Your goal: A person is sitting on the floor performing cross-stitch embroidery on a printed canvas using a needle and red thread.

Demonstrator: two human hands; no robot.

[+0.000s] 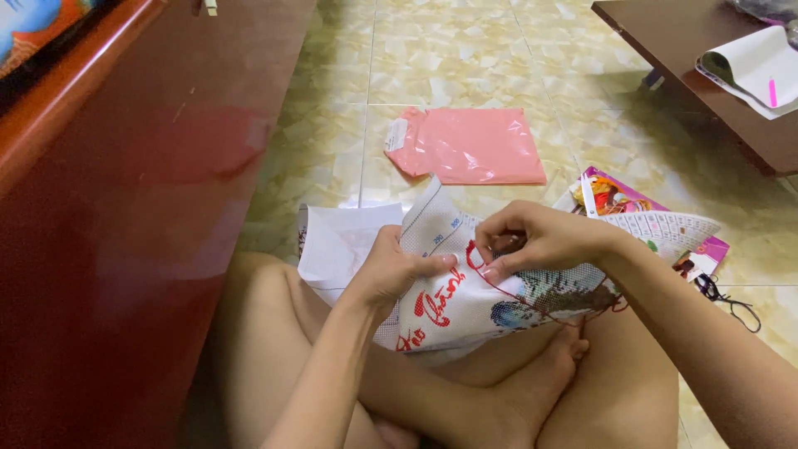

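A white cross-stitch canvas (465, 303) with red stitched lettering and a coloured picture lies over my crossed legs. My left hand (391, 270) grips its folded left edge, thumb on top. My right hand (540, 241) pinches at the canvas near the red stitches, fingertips closed as if on a needle too small to make out. A red thread (611, 306) trails off the right side of the cloth under my right wrist.
A dark red wooden cabinet (108, 216) stands close on the left. On the tiled floor lie a pink plastic bag (470, 145), a colourful pattern booklet with a chart sheet (657, 224) and a black cord (731, 301). A low brown table (706, 58) with papers stands at the top right.
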